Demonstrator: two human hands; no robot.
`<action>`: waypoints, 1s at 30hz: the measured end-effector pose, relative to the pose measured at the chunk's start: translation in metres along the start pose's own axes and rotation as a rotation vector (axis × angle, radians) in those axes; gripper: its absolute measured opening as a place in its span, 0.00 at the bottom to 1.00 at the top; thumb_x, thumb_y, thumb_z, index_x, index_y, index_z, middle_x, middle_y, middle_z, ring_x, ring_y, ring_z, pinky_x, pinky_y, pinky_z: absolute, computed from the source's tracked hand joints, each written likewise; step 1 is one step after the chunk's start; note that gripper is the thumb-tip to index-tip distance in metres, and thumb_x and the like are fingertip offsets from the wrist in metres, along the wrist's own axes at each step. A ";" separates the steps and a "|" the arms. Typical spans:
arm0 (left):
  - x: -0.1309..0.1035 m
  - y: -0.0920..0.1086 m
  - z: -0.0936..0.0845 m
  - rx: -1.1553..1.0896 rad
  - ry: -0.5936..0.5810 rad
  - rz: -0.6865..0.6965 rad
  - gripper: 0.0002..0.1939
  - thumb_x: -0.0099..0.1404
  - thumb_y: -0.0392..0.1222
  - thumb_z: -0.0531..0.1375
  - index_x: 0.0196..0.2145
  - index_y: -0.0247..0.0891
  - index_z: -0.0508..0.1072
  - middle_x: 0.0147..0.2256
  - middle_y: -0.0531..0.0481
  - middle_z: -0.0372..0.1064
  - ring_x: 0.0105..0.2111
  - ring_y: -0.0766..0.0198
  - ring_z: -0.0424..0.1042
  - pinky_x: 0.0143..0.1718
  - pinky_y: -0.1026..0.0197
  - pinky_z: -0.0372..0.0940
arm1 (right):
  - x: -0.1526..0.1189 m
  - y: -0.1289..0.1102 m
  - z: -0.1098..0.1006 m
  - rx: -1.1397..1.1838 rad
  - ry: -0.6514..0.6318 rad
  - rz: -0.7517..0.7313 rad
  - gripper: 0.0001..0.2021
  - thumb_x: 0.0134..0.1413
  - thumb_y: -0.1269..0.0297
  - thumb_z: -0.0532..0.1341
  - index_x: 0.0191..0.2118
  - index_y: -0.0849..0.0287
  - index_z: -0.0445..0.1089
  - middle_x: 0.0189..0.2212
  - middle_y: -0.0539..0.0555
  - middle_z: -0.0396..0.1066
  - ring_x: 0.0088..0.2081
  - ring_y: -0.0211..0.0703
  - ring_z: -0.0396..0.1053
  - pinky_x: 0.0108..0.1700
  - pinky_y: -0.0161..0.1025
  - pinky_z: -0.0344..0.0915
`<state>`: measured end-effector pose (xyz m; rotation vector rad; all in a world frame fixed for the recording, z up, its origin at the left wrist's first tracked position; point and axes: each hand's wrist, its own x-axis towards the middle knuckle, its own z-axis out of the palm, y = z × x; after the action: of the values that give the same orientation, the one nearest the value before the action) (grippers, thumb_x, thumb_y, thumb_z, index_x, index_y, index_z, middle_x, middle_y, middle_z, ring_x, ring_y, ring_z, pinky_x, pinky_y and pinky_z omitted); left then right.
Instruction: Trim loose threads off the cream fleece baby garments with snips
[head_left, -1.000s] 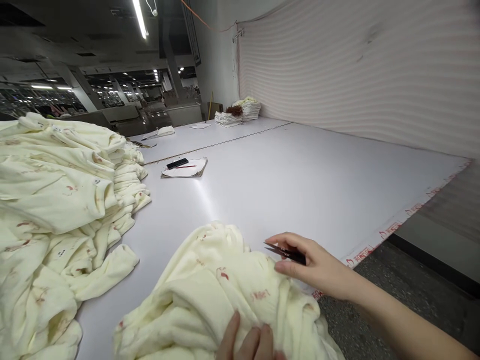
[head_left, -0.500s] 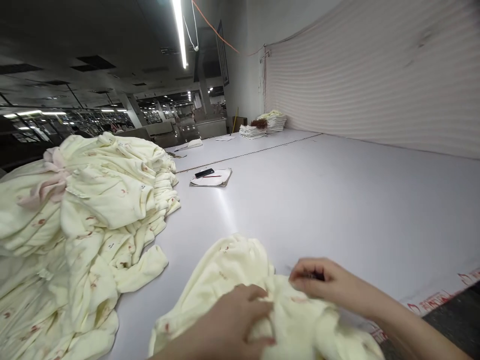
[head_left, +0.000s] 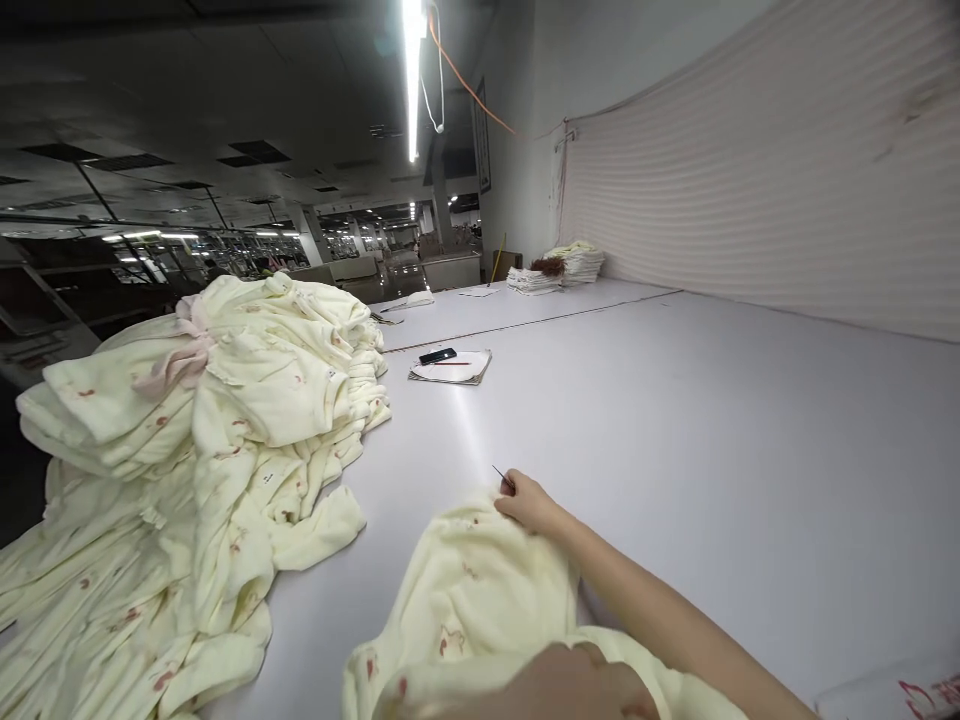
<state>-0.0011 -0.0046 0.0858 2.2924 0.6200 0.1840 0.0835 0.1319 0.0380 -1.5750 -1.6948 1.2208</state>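
A cream fleece garment [head_left: 487,575] with small reddish-brown prints lies bunched on the table in front of me. At its far edge is my right hand [head_left: 529,502], closed, with the thin dark tip of a pointed tool [head_left: 501,476] sticking out past the fingers. Those fingertips touch the fabric or hover just over it; I cannot tell which. Low in the picture my left hand [head_left: 574,688] rests over the near part of the garment. It is blurred and cut off by the bottom edge, so its grip is unclear.
A large heap of similar cream garments [head_left: 277,380], with a pink tie around it, fills the left side. Beyond lie a paper pad [head_left: 469,372], a dark phone [head_left: 438,356] and a red pencil [head_left: 454,364]. Folded stacks [head_left: 581,265] stand at the back by a striped cloth sheet [head_left: 750,200].
My right hand has moved forward and left to the garment's far edge, where the tool tip now shows. The left hand has moved lower and to the right. The view has shifted left.
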 end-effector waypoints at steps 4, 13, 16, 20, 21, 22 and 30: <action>-0.028 -0.038 -0.088 -0.388 0.148 -0.269 0.18 0.63 0.54 0.53 0.38 0.41 0.76 0.38 0.48 0.74 0.39 0.54 0.71 0.43 0.55 0.63 | -0.039 -0.003 -0.011 0.253 0.005 -0.196 0.06 0.47 0.66 0.57 0.32 0.56 0.57 0.26 0.44 0.57 0.26 0.33 0.56 0.28 0.32 0.56; -0.026 -0.082 -0.094 -0.782 0.310 -0.325 0.27 0.63 0.60 0.52 0.49 0.36 0.71 0.50 0.42 0.68 0.52 0.52 0.64 0.54 0.50 0.55 | -0.096 -0.034 -0.037 0.898 -0.263 -0.436 0.07 0.34 0.63 0.56 0.24 0.55 0.55 0.16 0.45 0.52 0.19 0.35 0.48 0.22 0.34 0.47; -0.028 -0.070 -0.091 -0.851 0.116 -0.227 0.26 0.62 0.59 0.54 0.47 0.35 0.71 0.46 0.43 0.69 0.50 0.53 0.64 0.55 0.50 0.54 | -0.102 -0.034 -0.050 0.899 -0.104 -0.433 0.08 0.37 0.61 0.57 0.24 0.55 0.56 0.15 0.44 0.50 0.18 0.35 0.47 0.22 0.35 0.47; -0.032 -0.067 -0.089 -0.829 0.238 -0.233 0.30 0.56 0.46 0.64 0.55 0.45 0.60 0.48 0.47 0.64 0.48 0.58 0.64 0.48 0.55 0.58 | -0.105 -0.033 -0.061 0.828 -0.018 -0.461 0.07 0.41 0.61 0.57 0.26 0.55 0.57 0.17 0.44 0.51 0.20 0.36 0.47 0.23 0.35 0.48; -0.032 -0.067 -0.088 -0.806 0.255 -0.255 0.29 0.55 0.45 0.65 0.53 0.46 0.60 0.45 0.49 0.65 0.44 0.61 0.66 0.45 0.57 0.60 | -0.106 -0.033 -0.062 0.784 -0.014 -0.465 0.06 0.43 0.62 0.57 0.26 0.55 0.58 0.18 0.44 0.51 0.21 0.36 0.48 0.24 0.35 0.48; -0.031 -0.067 -0.086 -0.771 0.254 -0.283 0.26 0.55 0.45 0.65 0.50 0.44 0.62 0.40 0.51 0.65 0.39 0.63 0.66 0.41 0.59 0.60 | -0.107 -0.034 -0.064 0.726 0.000 -0.462 0.05 0.44 0.62 0.56 0.27 0.55 0.58 0.19 0.44 0.51 0.21 0.35 0.48 0.24 0.35 0.48; -0.036 -0.056 -0.099 -0.767 0.481 -0.204 0.07 0.61 0.43 0.58 0.33 0.37 0.68 0.33 0.53 0.63 0.36 0.65 0.62 0.41 0.61 0.56 | -0.122 -0.031 -0.074 -0.108 0.001 -0.311 0.04 0.52 0.67 0.54 0.28 0.54 0.60 0.21 0.44 0.58 0.24 0.36 0.53 0.25 0.34 0.48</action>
<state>-0.0841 0.0747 0.1192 1.4337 0.8378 0.7481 0.1537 0.0366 0.1230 -1.3058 -1.9460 0.9852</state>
